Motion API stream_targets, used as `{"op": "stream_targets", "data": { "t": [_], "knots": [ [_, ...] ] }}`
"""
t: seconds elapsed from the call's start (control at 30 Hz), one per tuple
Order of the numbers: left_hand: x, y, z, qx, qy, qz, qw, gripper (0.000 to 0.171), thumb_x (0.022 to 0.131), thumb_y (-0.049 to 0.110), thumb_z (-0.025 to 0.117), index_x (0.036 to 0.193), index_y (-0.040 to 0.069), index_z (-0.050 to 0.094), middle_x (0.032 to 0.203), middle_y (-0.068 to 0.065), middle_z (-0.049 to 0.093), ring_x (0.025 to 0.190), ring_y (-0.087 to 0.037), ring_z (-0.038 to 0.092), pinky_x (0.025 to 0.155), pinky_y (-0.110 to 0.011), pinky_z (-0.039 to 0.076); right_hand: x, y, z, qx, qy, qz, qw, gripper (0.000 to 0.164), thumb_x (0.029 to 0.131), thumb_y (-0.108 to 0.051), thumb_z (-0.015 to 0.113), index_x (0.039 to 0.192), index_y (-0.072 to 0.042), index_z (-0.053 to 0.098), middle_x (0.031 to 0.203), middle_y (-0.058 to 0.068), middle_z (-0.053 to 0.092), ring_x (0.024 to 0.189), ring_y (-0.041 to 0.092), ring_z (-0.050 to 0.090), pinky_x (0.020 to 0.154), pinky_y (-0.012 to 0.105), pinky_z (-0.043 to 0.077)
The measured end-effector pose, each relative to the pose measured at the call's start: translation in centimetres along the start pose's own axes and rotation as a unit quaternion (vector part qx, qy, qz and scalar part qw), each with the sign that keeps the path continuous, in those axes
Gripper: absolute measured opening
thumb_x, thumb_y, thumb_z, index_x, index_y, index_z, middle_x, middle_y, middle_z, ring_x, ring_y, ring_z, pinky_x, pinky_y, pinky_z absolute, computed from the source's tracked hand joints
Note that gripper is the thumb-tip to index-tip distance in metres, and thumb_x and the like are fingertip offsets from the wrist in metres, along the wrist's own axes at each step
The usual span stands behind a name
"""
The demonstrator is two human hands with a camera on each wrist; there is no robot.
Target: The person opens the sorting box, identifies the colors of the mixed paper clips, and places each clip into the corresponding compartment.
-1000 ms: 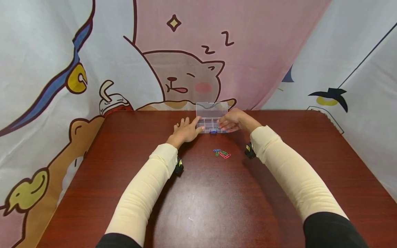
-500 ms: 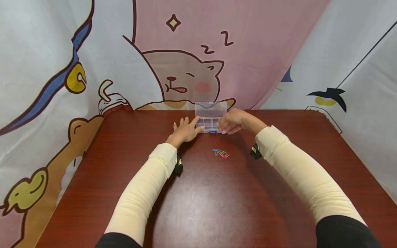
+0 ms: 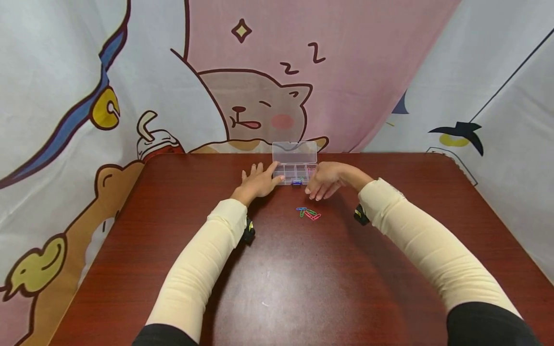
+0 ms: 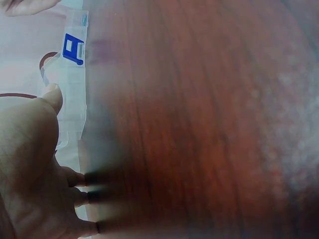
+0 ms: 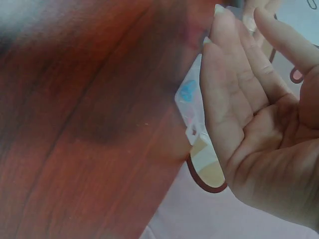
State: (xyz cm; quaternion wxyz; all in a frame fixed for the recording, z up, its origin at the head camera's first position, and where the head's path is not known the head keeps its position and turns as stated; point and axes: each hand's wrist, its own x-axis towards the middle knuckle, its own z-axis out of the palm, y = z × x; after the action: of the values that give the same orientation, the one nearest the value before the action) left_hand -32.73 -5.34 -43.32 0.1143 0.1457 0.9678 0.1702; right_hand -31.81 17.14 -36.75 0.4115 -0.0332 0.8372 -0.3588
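Observation:
A clear divided plastic box (image 3: 290, 181) with a blue latch (image 4: 73, 49) stands near the table's far edge, its lid (image 3: 295, 153) raised. Pink and green bits show in its right compartments, and something blue (image 5: 188, 91) shows through its end. My left hand (image 3: 258, 184) rests at the box's left side, fingers spread, thumb at its front corner. Just off the box's front right corner hovers my right hand (image 3: 325, 180), fingers loosely extended and nothing visible in them. Several paper clips (image 3: 308, 214), blue, green and pink, lie loose on the table in front of the box.
The dark red wooden table (image 3: 268, 278) reaches back to a printed cloth (image 3: 259, 105) hanging behind it. More cloth hangs along both sides. Each wrist carries a small black camera.
My right hand has withdrawn from the box's right compartments toward the front, its fingers now outside the box. A pink clip in the rear right compartment has come into view. My left hand stays put.

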Motion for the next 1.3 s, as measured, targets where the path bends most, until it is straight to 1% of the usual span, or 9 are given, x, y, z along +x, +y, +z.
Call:
{"op": "stream_targets", "data": {
  "t": [0.17, 0.27, 0.37, 0.47, 0.6, 0.77, 0.9, 1.17, 1.3],
  "knots": [
    [0.1, -0.1, 0.0, 0.001, -0.005, 0.001, 1.0000, 0.064, 0.090, 0.061, 0.027, 0.146, 0.036, 0.007, 0.149, -0.018, 0.007, 0.134, -0.036, 0.000, 0.099, -0.061, 0.001, 0.6, 0.5, 0.7, -0.025, -0.016, 0.006, 1.000, 0.032, 0.080, -0.020, 0.070, 0.103, 0.001, 0.066, 0.090, 0.014, 0.067, 0.080, 0.024, 0.065, 0.066, 0.035, 0.051],
    [0.1, -0.1, 0.0, 0.001, -0.005, 0.001, 1.0000, 0.065, 0.090, 0.062, 0.026, 0.146, 0.036, 0.006, 0.149, -0.019, 0.006, 0.134, -0.036, -0.001, 0.098, -0.061, 0.000, 0.7, 0.7, 1.2, -0.053, -0.027, 0.010, 0.998, 0.028, 0.080, -0.019, 0.069, 0.101, -0.001, 0.068, 0.090, 0.013, 0.067, 0.079, 0.023, 0.065, 0.066, 0.035, 0.050],
    [0.1, 0.0, 0.1, -0.001, -0.004, 0.003, 1.0000, 0.065, 0.090, 0.062, 0.025, 0.146, 0.036, 0.006, 0.149, -0.018, 0.006, 0.134, -0.036, -0.001, 0.098, -0.061, 0.000, 0.7, 0.9, 1.7, -0.080, -0.029, 0.013, 0.996, 0.024, 0.080, -0.020, 0.070, 0.098, -0.004, 0.070, 0.088, 0.012, 0.068, 0.078, 0.022, 0.065, 0.065, 0.035, 0.051],
    [0.0, 0.0, 0.2, -0.003, -0.006, 0.003, 1.0000, 0.065, 0.090, 0.062, 0.025, 0.146, 0.035, 0.005, 0.149, -0.018, 0.005, 0.134, -0.036, -0.001, 0.099, -0.061, 0.000, 0.9, 1.3, 2.2, -0.103, -0.015, 0.015, 0.994, 0.021, 0.078, -0.021, 0.072, 0.093, -0.006, 0.071, 0.084, 0.010, 0.068, 0.077, 0.023, 0.065, 0.065, 0.036, 0.051],
    [0.0, -0.1, 0.2, -0.003, -0.001, 0.003, 1.0000, 0.064, 0.090, 0.061, 0.026, 0.146, 0.035, 0.007, 0.149, -0.019, 0.007, 0.134, -0.036, 0.000, 0.099, -0.061, 0.000, 1.1, 1.6, 2.6, -0.130, 0.016, 0.011, 0.991, 0.021, 0.075, -0.023, 0.075, 0.086, -0.006, 0.071, 0.078, 0.009, 0.068, 0.074, 0.023, 0.066, 0.063, 0.037, 0.051],
    [0.0, -0.1, 0.1, -0.002, 0.007, 0.003, 1.0000, 0.064, 0.091, 0.061, 0.026, 0.146, 0.035, 0.008, 0.149, -0.018, 0.008, 0.134, -0.035, 0.001, 0.099, -0.061, 0.001, 1.1, 1.3, 3.1, -0.181, 0.046, 0.003, 0.982, 0.022, 0.072, -0.025, 0.077, 0.082, -0.006, 0.071, 0.073, 0.009, 0.068, 0.068, 0.023, 0.066, 0.062, 0.038, 0.051],
    [0.0, -0.1, 0.1, 0.000, 0.009, 0.004, 1.0000, 0.064, 0.090, 0.062, 0.026, 0.146, 0.035, 0.008, 0.149, -0.018, 0.009, 0.134, -0.035, 0.002, 0.098, -0.061, 0.001, 1.1, 0.6, 3.6, -0.220, 0.050, 0.006, 0.974, 0.020, 0.073, -0.022, 0.076, 0.079, -0.004, 0.071, 0.072, 0.009, 0.068, 0.067, 0.022, 0.066, 0.061, 0.039, 0.051],
    [0.0, -0.1, 0.1, 0.004, 0.016, 0.008, 0.9998, 0.063, 0.090, 0.061, 0.026, 0.146, 0.035, 0.011, 0.148, -0.019, 0.012, 0.134, -0.036, 0.005, 0.098, -0.061, 0.003, 1.3, -0.1, 4.3, -0.246, 0.056, 0.019, 0.967, 0.014, 0.073, -0.015, 0.073, 0.072, -0.002, 0.070, 0.068, 0.008, 0.067, 0.063, 0.019, 0.065, 0.062, 0.038, 0.052],
    [-0.1, -0.1, 0.0, 0.002, 0.013, 0.012, 0.9998, 0.063, 0.091, 0.060, 0.027, 0.146, 0.034, 0.011, 0.147, -0.020, 0.012, 0.134, -0.036, 0.005, 0.098, -0.062, 0.004, 1.0, -0.5, 4.6, -0.276, 0.067, 0.021, 0.959, 0.012, 0.072, -0.014, 0.072, 0.071, -0.002, 0.070, 0.067, 0.007, 0.067, 0.062, 0.019, 0.065, 0.062, 0.038, 0.052]
  ]
}}
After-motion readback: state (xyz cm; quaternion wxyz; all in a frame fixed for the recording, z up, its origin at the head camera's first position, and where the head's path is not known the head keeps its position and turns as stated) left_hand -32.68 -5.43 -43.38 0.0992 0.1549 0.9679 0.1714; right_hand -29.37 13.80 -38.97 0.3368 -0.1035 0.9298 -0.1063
